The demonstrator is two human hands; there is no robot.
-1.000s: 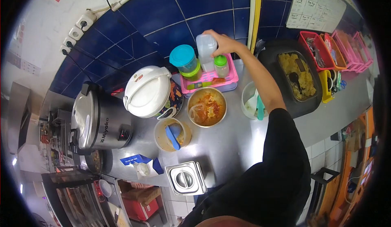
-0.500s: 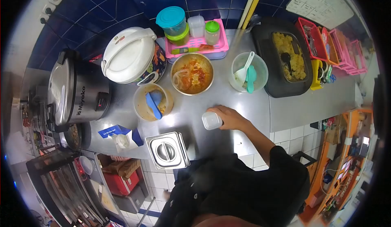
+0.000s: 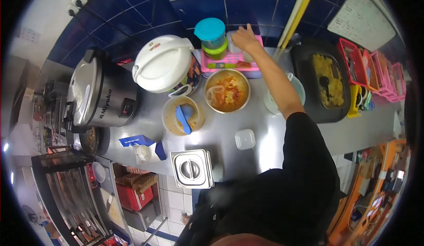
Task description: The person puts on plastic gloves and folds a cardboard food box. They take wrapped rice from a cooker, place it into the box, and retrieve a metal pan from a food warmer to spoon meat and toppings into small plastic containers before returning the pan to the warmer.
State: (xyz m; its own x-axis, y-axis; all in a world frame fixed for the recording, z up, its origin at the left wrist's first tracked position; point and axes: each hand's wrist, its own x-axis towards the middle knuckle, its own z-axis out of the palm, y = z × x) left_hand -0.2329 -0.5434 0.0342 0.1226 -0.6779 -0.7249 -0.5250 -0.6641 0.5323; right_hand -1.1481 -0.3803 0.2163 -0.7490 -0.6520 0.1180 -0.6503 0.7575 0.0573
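My right hand (image 3: 244,39) is at the back of the pink tray (image 3: 212,63), its fingers curled over a clear plastic container (image 3: 232,46). Under my wrist a small cup is mostly covered. Beside it, a blue-lidded tub (image 3: 210,30) stands on a green-lidded one (image 3: 215,51). On the counter in front of me lies a small clear square container (image 3: 245,139). A steel bowl of reddish food (image 3: 227,91) sits before the tray. Of my left hand (image 3: 186,218), only a small blurred part shows low by my dark clothing; its fingers cannot be made out.
At left are a steel cooker (image 3: 104,89) and a white-lidded pot (image 3: 163,65). Nearer stand a tub with a blue spoon (image 3: 183,119) and a lidded steel box (image 3: 191,169). My right arm partly covers another tub (image 3: 297,89); a black pan of yellow food (image 3: 329,80) is beyond.
The small clear container my right hand held over the counter half a second ago now rests there, released. My right hand has moved back up to the pink tray.
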